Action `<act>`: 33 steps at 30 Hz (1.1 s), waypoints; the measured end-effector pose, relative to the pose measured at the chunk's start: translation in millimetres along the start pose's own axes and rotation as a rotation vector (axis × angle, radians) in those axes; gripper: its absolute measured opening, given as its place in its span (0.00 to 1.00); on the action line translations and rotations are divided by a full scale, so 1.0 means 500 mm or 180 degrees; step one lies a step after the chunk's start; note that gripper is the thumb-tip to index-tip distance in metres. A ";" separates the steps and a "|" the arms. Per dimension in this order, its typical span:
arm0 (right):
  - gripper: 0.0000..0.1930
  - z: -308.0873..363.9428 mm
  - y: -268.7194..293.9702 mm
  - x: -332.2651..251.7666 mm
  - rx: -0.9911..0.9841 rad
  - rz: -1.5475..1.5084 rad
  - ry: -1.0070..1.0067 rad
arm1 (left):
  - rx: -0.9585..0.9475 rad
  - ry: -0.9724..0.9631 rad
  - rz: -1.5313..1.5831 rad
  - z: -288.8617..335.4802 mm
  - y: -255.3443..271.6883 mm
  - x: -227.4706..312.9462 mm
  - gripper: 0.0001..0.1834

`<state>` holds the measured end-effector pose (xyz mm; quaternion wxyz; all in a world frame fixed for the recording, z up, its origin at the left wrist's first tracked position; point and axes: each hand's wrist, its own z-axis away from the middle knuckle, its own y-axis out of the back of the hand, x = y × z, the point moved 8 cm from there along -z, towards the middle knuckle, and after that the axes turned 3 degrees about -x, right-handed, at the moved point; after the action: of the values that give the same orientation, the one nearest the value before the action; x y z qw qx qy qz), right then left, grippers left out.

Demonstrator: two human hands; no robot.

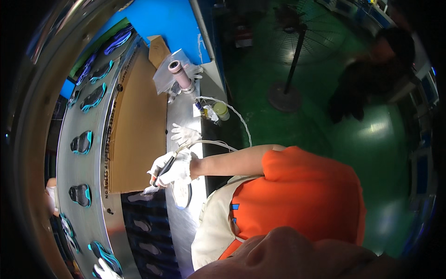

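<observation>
My right hand, in a white glove, is closed around a glue brush with a dark handle and an orange collar. A pale hose runs back from it over my forearm. Its whitish tip points down beside the cardboard's edge. Just below this hand, a white shoe sole lies on the metal bench. At the lower left edge a white-gloved hand, by its place my left hand, has its fingers on a black and turquoise shoe sole. Its arm is out of view.
Several black and turquoise soles lie along the conveyor. Brown cardboard borders it, above a dark panel with sole-shaped marks. A spare glove, pink bottle and yellowish jar stand or lie farther up.
</observation>
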<state>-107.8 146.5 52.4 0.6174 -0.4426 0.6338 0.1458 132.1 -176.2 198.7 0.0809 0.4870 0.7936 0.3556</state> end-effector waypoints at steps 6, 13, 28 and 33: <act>0.10 0.019 0.039 -0.019 0.0005 0.0620 0.0342 | -0.0067 -0.0213 0.0269 -0.014 -0.059 0.073 0.25; 0.10 0.068 0.128 -0.042 0.0255 0.0577 0.0343 | -0.0203 -0.0417 0.0584 -0.018 -0.124 0.171 0.25; 0.12 0.106 0.204 -0.084 0.0677 0.0823 0.0519 | -0.0525 -0.0977 0.1151 -0.020 -0.281 0.423 0.24; 0.12 0.108 0.218 -0.076 0.0687 0.0817 0.0457 | -0.0380 -0.0942 0.1154 -0.037 -0.272 0.403 0.24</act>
<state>-159.3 261.9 37.0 0.5907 -0.2985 0.7395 0.1226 -77.6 -54.9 168.7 0.1598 0.6626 0.6503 0.3353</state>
